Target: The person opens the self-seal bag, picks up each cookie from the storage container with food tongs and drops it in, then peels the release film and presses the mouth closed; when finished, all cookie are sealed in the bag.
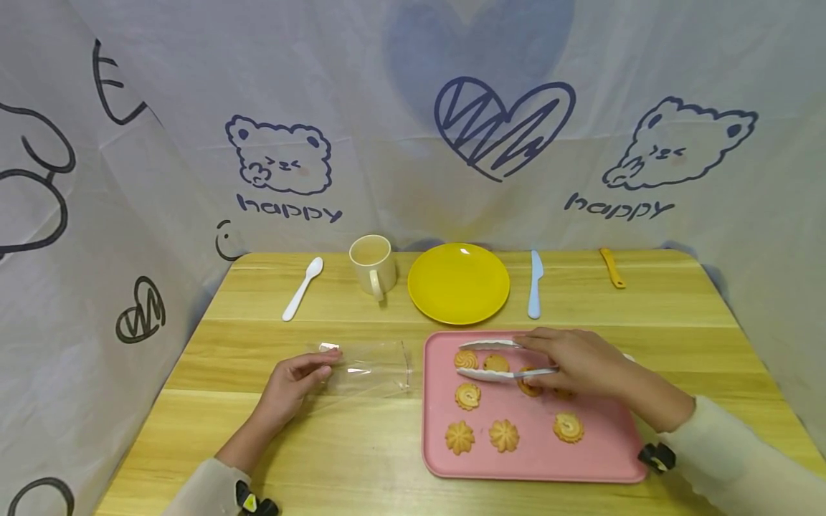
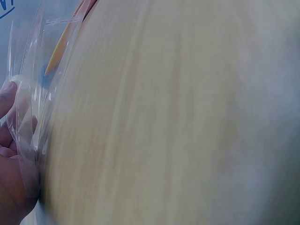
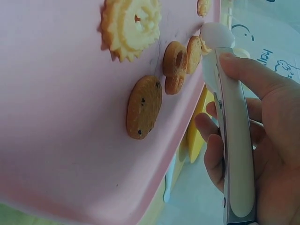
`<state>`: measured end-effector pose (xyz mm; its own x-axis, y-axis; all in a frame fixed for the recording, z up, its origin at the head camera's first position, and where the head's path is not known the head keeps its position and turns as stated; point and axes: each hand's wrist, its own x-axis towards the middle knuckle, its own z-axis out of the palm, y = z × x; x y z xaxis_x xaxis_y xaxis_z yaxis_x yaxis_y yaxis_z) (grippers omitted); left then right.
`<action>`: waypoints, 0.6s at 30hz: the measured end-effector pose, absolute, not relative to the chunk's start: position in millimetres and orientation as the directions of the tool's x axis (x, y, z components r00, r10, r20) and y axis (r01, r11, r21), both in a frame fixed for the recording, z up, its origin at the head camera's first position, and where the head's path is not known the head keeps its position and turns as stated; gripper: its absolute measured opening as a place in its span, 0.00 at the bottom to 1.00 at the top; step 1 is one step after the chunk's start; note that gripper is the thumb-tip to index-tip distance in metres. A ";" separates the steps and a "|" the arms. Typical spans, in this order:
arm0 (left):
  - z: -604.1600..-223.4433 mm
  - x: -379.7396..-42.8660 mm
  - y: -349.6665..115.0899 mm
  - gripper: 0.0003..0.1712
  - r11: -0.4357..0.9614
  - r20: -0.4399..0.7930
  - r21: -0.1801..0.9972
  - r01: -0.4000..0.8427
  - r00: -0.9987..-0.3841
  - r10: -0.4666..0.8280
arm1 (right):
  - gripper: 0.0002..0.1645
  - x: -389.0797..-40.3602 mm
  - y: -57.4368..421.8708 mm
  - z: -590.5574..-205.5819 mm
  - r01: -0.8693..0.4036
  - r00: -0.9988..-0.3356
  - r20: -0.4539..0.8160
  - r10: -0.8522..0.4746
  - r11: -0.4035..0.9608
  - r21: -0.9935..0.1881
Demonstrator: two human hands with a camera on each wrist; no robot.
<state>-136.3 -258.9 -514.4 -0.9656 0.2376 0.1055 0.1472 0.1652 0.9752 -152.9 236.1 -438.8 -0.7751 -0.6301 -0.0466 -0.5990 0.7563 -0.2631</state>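
Tool: silver metal tongs w/ white tips [image 1: 487, 375], over tray, arms apart; tips either side of golden swirled round cookie [image 1: 466, 360] at tray's 10 o'clock, contact unclear.
R grip: right hand [image 1: 574, 358] part-curled, thumb + fingers round tongs.
Tray: flat pink rectangular plastic tray [image 1: 516, 464], w/ other golden-brown cookies [image 1: 503, 436].
L grip: left hand [image 1: 293, 387] part-closed, holds 9 o'clock end of clear plastic bag [image 1: 374, 371].
Bag: just off tray, approx 10 o'clock.
Tableware: round yellow plate [image 1: 459, 284], tray's 11; light-blue plastic knife [image 1: 535, 287], 12.
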 end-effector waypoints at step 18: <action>-515.5 -136.1 -259.2 0.15 0.171 0.118 0.972 0.161 -0.964 0.239 | 0.35 -156.0 220.8 -430.6 -0.604 -0.767 -0.035 -0.641 0.738 -0.301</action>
<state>-136.1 -259.2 -515.5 -0.9639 0.2389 0.1177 0.1610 0.1708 0.9721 -156.0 220.8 -430.6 -0.7668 -0.6410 -0.0346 -0.6036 0.7384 -0.3009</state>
